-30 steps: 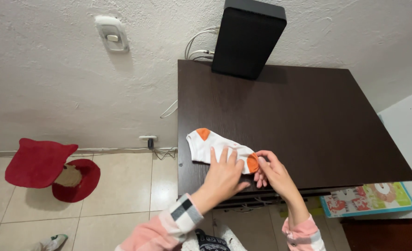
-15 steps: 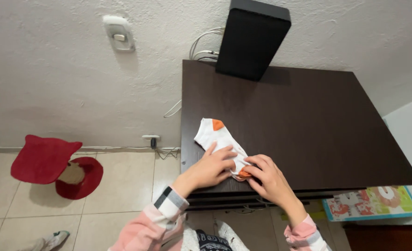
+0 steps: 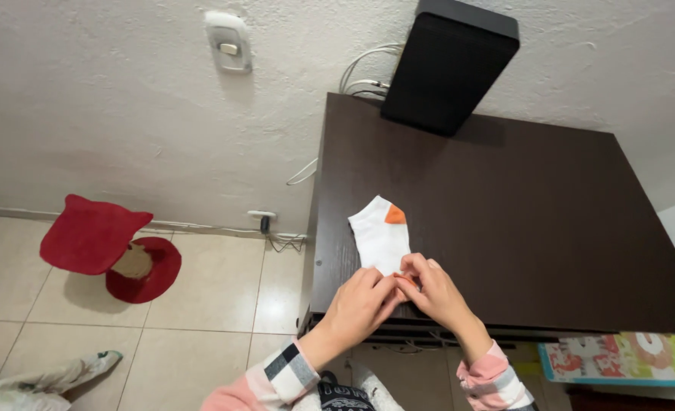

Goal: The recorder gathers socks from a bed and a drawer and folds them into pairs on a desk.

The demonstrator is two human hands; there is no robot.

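A white ankle sock with an orange patch lies on the dark brown table, near its front left part. My left hand and my right hand meet at the sock's near end, fingertips pinching the fabric where a bit of orange shows. The sock's far end points away from me and lies flat. My sleeves are pink with grey and black stripes.
A black speaker box stands at the table's back edge against the wall, with white cables behind it. A red pet bed sits on the tiled floor to the left. A colourful box lies low at the right.
The sock has turned from lying crosswise to pointing away from me. Both hands have slid to its near end and closed on it.
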